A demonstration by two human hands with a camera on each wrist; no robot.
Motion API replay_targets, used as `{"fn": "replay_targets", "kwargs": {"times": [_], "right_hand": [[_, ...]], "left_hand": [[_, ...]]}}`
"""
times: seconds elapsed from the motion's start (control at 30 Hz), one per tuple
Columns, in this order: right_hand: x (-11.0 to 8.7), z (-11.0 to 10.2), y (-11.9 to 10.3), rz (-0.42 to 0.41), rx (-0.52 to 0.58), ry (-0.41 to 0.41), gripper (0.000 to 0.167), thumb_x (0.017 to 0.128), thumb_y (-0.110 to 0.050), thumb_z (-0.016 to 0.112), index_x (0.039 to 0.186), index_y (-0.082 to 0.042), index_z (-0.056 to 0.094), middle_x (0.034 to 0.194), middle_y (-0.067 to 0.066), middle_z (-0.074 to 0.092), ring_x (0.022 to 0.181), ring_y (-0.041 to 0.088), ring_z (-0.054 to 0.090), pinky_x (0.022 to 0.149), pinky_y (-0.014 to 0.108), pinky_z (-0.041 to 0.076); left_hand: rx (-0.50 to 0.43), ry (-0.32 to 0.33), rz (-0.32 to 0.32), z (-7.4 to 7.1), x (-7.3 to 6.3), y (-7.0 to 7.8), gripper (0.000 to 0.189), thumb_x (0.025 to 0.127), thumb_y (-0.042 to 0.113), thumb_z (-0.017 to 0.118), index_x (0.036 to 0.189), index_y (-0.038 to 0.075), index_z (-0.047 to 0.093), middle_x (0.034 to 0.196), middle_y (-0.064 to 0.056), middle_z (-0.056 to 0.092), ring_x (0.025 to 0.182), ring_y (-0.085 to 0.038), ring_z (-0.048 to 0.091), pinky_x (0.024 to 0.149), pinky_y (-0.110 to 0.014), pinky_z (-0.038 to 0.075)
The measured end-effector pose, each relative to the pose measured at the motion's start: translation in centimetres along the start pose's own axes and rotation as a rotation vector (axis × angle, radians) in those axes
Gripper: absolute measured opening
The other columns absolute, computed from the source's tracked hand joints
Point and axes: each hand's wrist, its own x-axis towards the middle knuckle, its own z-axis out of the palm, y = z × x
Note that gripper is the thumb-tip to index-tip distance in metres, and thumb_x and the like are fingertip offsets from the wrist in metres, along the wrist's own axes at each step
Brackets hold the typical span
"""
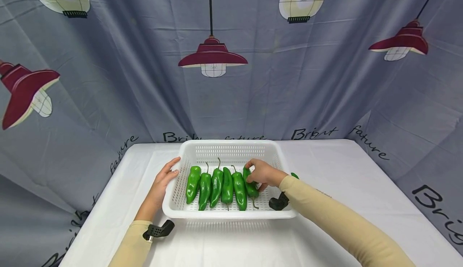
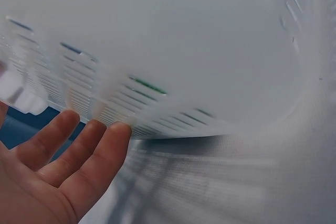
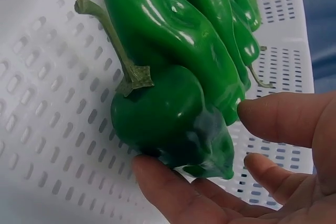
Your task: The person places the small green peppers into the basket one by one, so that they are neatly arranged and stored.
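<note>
Several green peppers lie side by side in a white perforated plastic basket. My right hand reaches over the rightmost pepper. In the right wrist view its thumb and fingers spread around this pepper's tapered end, with one fingertip right at the neighbouring pepper's tip. The pepper's stem points away from the hand in that view. At the basket's left side, my left hand has its fingers extended. The left wrist view shows these fingertips against the slotted wall.
The basket stands on a table with a white cloth. A bit of another green thing shows beyond the basket's right side, partly hidden by the right sleeve. Grey curtains printed with lamps hang behind. Each wrist wears a black device.
</note>
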Motion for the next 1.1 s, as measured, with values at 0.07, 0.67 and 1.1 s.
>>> {"fn": "replay_targets", "kwargs": {"times": [0.07,0.67,1.1], "right_hand": [[0.0,-0.2,0.0,0.004,0.002,-0.001,0.051,0.091,0.002,0.066,0.139,-0.001,0.050,0.111,0.022,0.062,0.099,0.031,0.068,0.066,0.050,0.064],[-2.7,-7.4,-0.8,-0.078,0.022,0.007,0.058,0.100,-0.010,0.061,0.152,-0.003,0.037,0.142,0.028,0.053,0.101,0.030,0.063,0.079,0.045,0.063],[-6.4,-13.4,2.1,-0.061,0.028,0.096,0.061,0.101,-0.015,0.058,0.154,-0.001,0.031,0.149,0.032,0.045,0.096,0.023,0.066,0.083,0.043,0.063]], "left_hand": [[0.002,0.002,-0.002,0.0,0.0,0.0,0.052,0.109,0.018,0.039,0.160,0.013,0.027,0.161,-0.021,0.030,0.115,0.004,0.058,0.095,-0.015,0.051],[0.011,0.001,0.022,0.1,-0.1,0.1,0.052,0.110,0.020,0.039,0.160,0.011,0.026,0.164,-0.020,0.028,0.116,0.003,0.058,0.094,-0.016,0.053],[-0.029,-0.011,0.002,0.0,0.0,0.1,0.053,0.110,0.018,0.039,0.160,0.010,0.025,0.161,-0.022,0.030,0.113,0.002,0.060,0.094,-0.017,0.053]]}}
